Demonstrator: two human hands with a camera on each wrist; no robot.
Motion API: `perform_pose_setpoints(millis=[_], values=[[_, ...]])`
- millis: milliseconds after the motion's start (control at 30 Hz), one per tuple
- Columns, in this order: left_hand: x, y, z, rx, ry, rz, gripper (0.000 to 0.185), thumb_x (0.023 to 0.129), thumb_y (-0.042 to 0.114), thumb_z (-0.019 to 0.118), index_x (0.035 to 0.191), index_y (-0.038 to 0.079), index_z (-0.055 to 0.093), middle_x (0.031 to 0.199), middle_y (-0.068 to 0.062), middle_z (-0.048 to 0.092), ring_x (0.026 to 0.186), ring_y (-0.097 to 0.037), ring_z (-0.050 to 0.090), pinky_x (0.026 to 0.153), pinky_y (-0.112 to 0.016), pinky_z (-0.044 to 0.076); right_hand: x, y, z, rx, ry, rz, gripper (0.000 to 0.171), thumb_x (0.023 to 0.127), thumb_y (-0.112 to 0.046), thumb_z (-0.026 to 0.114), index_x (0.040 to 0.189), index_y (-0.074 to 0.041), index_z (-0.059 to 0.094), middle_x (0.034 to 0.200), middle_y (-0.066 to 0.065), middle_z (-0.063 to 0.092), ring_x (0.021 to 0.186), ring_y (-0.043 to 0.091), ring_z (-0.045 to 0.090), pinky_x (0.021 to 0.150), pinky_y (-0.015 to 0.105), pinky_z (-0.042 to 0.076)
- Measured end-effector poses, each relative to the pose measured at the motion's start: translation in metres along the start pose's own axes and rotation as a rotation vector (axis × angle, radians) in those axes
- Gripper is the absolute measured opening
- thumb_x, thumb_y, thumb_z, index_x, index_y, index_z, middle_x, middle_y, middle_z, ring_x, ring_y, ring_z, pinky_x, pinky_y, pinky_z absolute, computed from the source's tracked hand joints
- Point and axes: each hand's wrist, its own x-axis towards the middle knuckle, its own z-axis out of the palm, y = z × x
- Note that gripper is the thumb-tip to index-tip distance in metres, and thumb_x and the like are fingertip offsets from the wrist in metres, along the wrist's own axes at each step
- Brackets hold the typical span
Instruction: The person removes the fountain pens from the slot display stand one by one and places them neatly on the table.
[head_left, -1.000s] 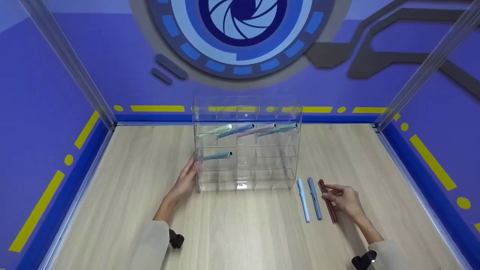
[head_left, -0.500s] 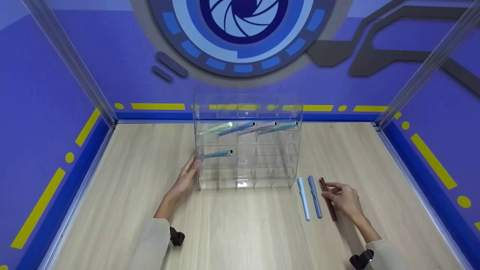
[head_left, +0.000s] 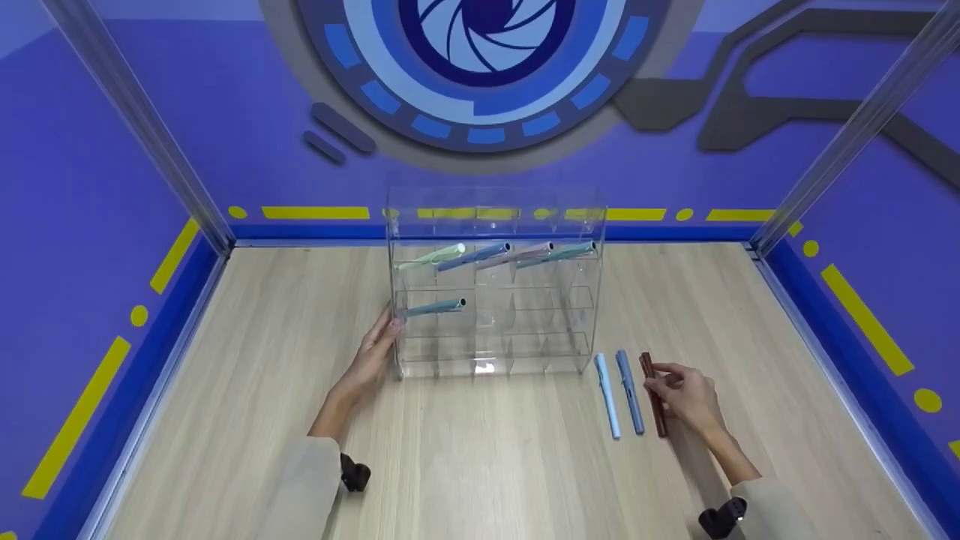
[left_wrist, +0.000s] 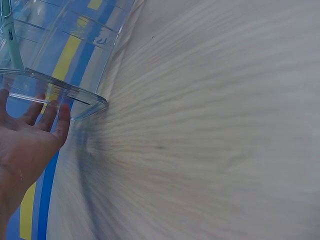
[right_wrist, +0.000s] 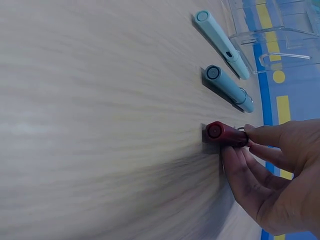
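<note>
My right hand (head_left: 690,397) pinches a dark red pen (head_left: 655,397) between thumb and fingers, near its upper half. In the right wrist view the red pen (right_wrist: 225,134) points its round end at the camera, close over the tabletop. Left of it lie a slate-blue pen (head_left: 630,391) and a light-blue pen (head_left: 608,397). My left hand (head_left: 370,364) rests against the left side of a clear acrylic pen rack (head_left: 491,367); in the left wrist view its fingers (left_wrist: 62,122) touch the side panel. A teal pen (head_left: 435,307) lies in the rack's middle tier.
Higher in the rack lie a pale green pen (head_left: 433,256), a blue pen (head_left: 474,257), a pinkish pen (head_left: 517,256) and a green-teal pen (head_left: 559,255). The wooden table (head_left: 465,457) is bounded by blue printed walls (head_left: 150,135) and metal posts (head_left: 142,127).
The red pen has shifted slightly in my right hand, its near end swinging left and away from me. My left hand and the rack hold their place.
</note>
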Motion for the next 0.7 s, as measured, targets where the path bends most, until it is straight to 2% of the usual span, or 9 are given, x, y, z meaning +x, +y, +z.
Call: perform_pose_setpoints(millis=[233, 433, 567, 700], values=[[0.0, 0.0, 0.0, 0.009, 0.01, 0.002, 0.067, 0.112, 0.046, 0.029, 0.166, 0.016, 0.003, 0.174, -0.013, 0.002, 0.161, -0.036, 0.002, 0.131, -0.051, 0.009, 0.0, -0.003, -0.006, 0.023, 0.017, -0.039, 0.035, 0.102, -0.011, 0.065, 0.131, 0.007, 0.063, 0.102, 0.026, 0.072, 0.073, 0.021, 0.073, 0.054, 0.026, 0.06], [0.0, 0.0, 0.001, 0.0, 0.015, -0.018, 0.069, 0.111, 0.05, 0.029, 0.166, 0.019, 0.002, 0.174, -0.011, 0.002, 0.161, -0.034, 0.002, 0.132, -0.05, 0.006, -0.001, -0.026, -0.007, 0.064, 0.066, -0.147, 0.025, 0.099, -0.005, 0.067, 0.123, 0.003, 0.07, 0.097, 0.022, 0.073, 0.068, 0.019, 0.072, 0.053, 0.028, 0.06], [0.001, 0.0, 0.001, -0.017, 0.013, -0.031, 0.07, 0.11, 0.054, 0.031, 0.166, 0.025, 0.004, 0.175, -0.007, 0.003, 0.162, -0.032, 0.003, 0.132, -0.049, 0.003, 0.001, -0.05, -0.003, 0.142, 0.022, -0.223, 0.024, 0.098, -0.004, 0.068, 0.121, 0.002, 0.071, 0.098, 0.023, 0.073, 0.068, 0.011, 0.07, 0.054, 0.028, 0.061], [0.0, 0.0, 0.002, -0.003, 0.017, -0.026, 0.07, 0.11, 0.053, 0.031, 0.167, 0.022, 0.005, 0.174, -0.01, 0.005, 0.161, -0.034, 0.004, 0.132, -0.05, 0.004, 0.001, -0.075, 0.006, 0.227, -0.058, -0.256, 0.029, 0.099, -0.006, 0.067, 0.126, 0.005, 0.068, 0.101, 0.025, 0.072, 0.069, 0.01, 0.07, 0.055, 0.026, 0.06]])
